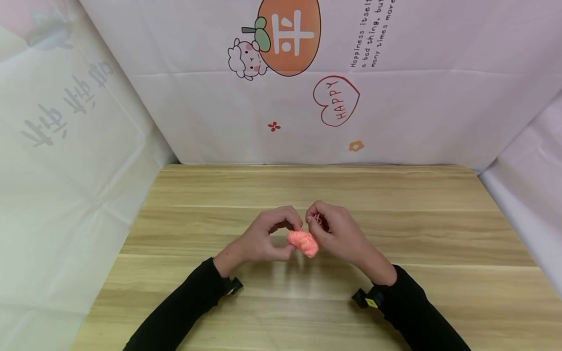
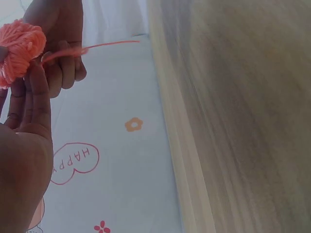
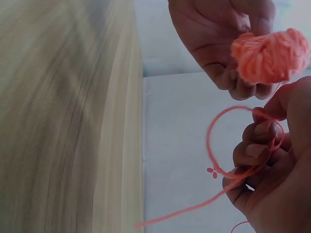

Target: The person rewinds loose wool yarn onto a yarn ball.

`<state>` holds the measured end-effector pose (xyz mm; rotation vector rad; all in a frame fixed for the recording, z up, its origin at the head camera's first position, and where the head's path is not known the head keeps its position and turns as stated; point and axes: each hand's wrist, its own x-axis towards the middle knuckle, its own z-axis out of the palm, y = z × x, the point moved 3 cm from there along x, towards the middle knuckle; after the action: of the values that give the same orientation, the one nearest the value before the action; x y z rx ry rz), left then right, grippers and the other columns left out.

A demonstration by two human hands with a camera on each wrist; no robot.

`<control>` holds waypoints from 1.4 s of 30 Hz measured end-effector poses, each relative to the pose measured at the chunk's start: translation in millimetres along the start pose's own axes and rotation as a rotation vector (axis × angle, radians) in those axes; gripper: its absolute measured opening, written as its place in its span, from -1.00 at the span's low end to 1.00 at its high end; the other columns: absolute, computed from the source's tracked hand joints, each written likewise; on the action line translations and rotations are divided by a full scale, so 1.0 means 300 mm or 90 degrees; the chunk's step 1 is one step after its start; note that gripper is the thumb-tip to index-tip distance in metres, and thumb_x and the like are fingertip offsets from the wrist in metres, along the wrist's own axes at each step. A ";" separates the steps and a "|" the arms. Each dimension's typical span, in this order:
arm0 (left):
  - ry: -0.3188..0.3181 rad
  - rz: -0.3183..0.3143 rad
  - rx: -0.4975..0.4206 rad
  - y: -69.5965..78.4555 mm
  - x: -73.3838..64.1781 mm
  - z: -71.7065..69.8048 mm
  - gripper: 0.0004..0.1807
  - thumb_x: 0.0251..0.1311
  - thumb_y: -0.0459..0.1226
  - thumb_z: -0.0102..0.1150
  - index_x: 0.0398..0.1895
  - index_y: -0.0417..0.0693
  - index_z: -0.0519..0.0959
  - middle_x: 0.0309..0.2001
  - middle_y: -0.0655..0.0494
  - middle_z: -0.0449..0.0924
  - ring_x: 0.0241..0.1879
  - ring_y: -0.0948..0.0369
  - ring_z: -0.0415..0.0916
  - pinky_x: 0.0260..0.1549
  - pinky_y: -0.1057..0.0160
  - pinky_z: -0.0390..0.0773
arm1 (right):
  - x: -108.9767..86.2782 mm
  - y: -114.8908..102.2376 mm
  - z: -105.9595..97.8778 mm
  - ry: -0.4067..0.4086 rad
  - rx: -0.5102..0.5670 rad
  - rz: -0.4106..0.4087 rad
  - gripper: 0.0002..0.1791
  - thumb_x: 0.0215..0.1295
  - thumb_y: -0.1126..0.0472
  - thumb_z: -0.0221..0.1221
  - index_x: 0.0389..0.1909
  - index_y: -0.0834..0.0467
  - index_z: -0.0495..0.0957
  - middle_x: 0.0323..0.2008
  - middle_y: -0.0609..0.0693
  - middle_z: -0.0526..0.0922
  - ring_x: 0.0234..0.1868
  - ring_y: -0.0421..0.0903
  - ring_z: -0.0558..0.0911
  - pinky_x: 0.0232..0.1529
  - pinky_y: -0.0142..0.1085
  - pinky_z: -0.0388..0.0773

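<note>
A small bundle of coral-pink yarn [image 1: 303, 243] is pinched between the thumb and fingers of my left hand [image 1: 268, 234], above the table. Close on its right, my right hand [image 1: 338, 231] has its fingers curled round a loose strand of the same yarn. In the right wrist view the strand [image 3: 209, 138] makes a round loop beside the right fingers, and its free end trails out past them. A thin length runs up from the right fingertips to the bundle [image 3: 272, 56]. The left wrist view shows the bundle [image 2: 20, 51] with the strand's end stretching away from the hands.
Both hands are over a wood-grain table [image 1: 210, 195]. White printed cloth [image 1: 210, 117] rises behind its far edge, and more white cloth [image 1: 88, 195] hangs along the left side. Black sleeves with small wrist cameras [image 1: 369, 298] cover both forearms.
</note>
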<state>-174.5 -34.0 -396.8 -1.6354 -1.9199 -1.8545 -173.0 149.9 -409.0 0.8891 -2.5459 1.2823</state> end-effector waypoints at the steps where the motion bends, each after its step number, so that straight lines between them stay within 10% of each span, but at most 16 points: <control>1: 0.001 0.005 -0.006 0.004 0.001 -0.001 -0.63 -0.25 -0.59 0.14 -0.27 -0.18 0.45 -0.28 0.04 0.45 -0.27 0.17 0.42 -0.31 0.18 0.59 | 0.001 0.001 0.002 0.001 -0.002 -0.001 -0.86 0.37 0.28 0.04 -0.32 -0.03 0.49 -0.63 -0.18 0.40 -0.66 -0.26 0.31 -0.67 -0.41 0.24; 14: 0.005 0.085 -0.004 0.043 0.020 0.000 -0.65 -0.25 -0.60 0.14 -0.30 -0.20 0.46 -0.30 0.02 0.46 -0.27 0.19 0.43 -0.34 0.21 0.58 | -0.001 0.015 0.021 -0.018 -0.018 -0.005 -0.88 0.32 0.31 0.06 -0.37 0.04 0.50 -0.62 -0.18 0.38 -0.69 -0.27 0.27 -0.69 -0.43 0.20; 27: 0.132 0.128 0.004 0.032 0.014 -0.042 -0.66 -0.18 -0.62 0.18 -0.26 -0.27 0.43 -0.27 -0.08 0.46 -0.26 0.11 0.45 -0.34 0.15 0.60 | 0.000 0.007 0.046 -0.035 -0.011 -0.012 -0.87 0.36 0.23 0.11 -0.39 -0.05 0.45 -0.59 -0.17 0.37 -0.61 -0.24 0.29 -0.60 -0.38 0.25; 42: 0.277 0.052 0.128 0.006 0.003 -0.073 -0.70 -0.17 -0.63 0.21 -0.28 -0.34 0.46 -0.31 -0.08 0.49 -0.37 0.15 0.46 -0.44 0.14 0.57 | -0.001 -0.030 0.065 0.007 -0.032 -0.098 -0.81 0.20 0.39 0.05 -0.43 0.02 0.47 -0.57 -0.20 0.38 -0.59 -0.30 0.33 -0.61 -0.42 0.30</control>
<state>-187.0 -49.9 -388.4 -1.1203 -1.7547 -1.7373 -165.3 130.8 -415.0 1.0413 -2.4362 1.1713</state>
